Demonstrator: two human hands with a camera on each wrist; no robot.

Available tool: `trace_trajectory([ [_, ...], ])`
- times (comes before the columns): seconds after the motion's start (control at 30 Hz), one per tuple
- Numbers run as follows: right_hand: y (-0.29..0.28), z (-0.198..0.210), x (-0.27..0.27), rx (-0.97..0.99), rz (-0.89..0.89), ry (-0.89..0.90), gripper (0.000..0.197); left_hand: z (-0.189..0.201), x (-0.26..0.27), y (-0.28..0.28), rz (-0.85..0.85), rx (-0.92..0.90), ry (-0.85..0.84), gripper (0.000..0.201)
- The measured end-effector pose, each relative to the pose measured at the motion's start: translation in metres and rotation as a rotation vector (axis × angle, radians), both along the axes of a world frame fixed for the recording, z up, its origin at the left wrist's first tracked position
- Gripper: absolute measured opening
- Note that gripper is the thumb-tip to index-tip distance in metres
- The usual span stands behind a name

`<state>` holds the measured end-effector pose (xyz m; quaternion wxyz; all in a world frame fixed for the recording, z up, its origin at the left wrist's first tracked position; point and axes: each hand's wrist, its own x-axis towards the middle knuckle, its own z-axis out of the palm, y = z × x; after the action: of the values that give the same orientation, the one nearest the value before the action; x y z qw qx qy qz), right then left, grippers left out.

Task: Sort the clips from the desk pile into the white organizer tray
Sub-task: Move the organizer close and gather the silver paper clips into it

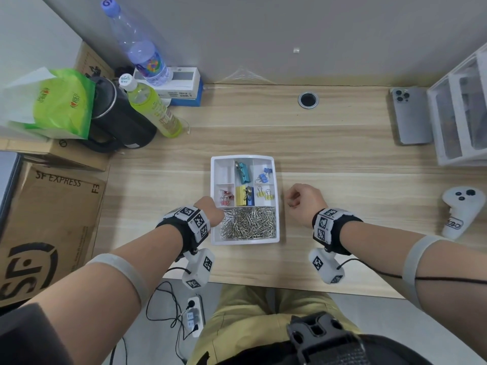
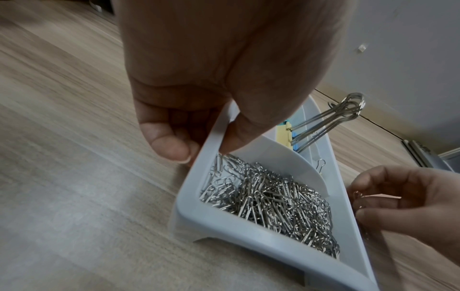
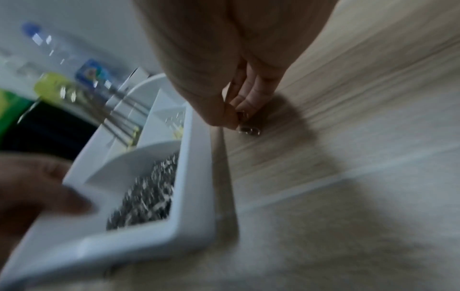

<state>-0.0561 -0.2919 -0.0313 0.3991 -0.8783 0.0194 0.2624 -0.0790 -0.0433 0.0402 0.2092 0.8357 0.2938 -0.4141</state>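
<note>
One white tray [image 1: 276, 180] sits on the bench [image 1: 329, 143]. Inside are two small blue clips [image 1: 264, 174], two small yellow clips [image 1: 264, 194] and one teal clip [image 1: 243, 172]. Two bottles [image 1: 152, 111] stand nearby.
</note>
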Motion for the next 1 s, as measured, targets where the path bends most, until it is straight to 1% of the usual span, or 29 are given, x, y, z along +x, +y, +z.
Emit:
trace_trajectory([
  [0.1, -0.003, 0.009, 0.012, 0.031, -0.145, 0.102, 0.023, 0.001, 0.000, 0.000, -0.003, 0.007, 0.004, 0.022],
  [0.2, -0.006, 0.018, 0.022, 0.043, -0.204, 0.171, 0.027, 0.001, 0.000, 0.000, -0.004, 0.009, 0.005, 0.022],
  [0.27, -0.003, 0.025, 0.026, 0.101, -0.221, 0.226, 0.028, 0.001, 0.001, 0.000, -0.002, 0.004, 0.007, 0.021],
  [0.33, 0.005, 0.034, 0.027, 0.178, -0.218, 0.271, 0.030, 0.001, 0.001, 0.000, -0.001, -0.001, 0.008, 0.019],
  [0.47, 0.039, 0.046, 0.013, 0.251, -0.109, 0.335, 0.035, 0.001, 0.000, 0.001, 0.003, -0.011, 0.003, 0.020],
  [0.57, 0.062, 0.046, -0.010, 0.249, -0.002, 0.312, 0.030, 0.000, 0.000, 0.002, 0.000, -0.018, 0.003, 0.022],
  [0.67, 0.067, 0.043, -0.026, 0.154, 0.157, 0.190, 0.017, -0.001, -0.001, 0.002, -0.001, -0.014, -0.004, 0.022],
  [0.73, 0.062, 0.042, -0.026, 0.132, 0.232, 0.137, 0.012, -0.002, -0.001, 0.002, -0.004, -0.014, -0.007, 0.021],
  [0.8, 0.052, 0.044, -0.020, 0.129, 0.215, 0.120, 0.010, -0.002, -0.001, 0.002, -0.015, -0.016, -0.003, 0.021],
  [0.87, 0.041, 0.047, -0.009, 0.107, 0.146, 0.117, 0.008, -0.001, 0.000, 0.003, -0.032, -0.016, 0.001, 0.022],
  [0.9, 0.034, 0.049, -0.001, 0.086, 0.125, 0.122, 0.008, 0.000, 0.001, 0.004, -0.043, -0.017, 0.006, 0.022],
  [0.97, 0.020, 0.052, 0.014, 0.010, 0.115, 0.135, 0.031, 0.003, 0.002, 0.004, -0.083, -0.017, 0.027, 0.023],
  [1.0, 0.013, 0.053, 0.022, -0.029, 0.106, 0.129, 0.039, 0.003, 0.004, 0.005, -0.100, -0.015, 0.038, 0.023],
])
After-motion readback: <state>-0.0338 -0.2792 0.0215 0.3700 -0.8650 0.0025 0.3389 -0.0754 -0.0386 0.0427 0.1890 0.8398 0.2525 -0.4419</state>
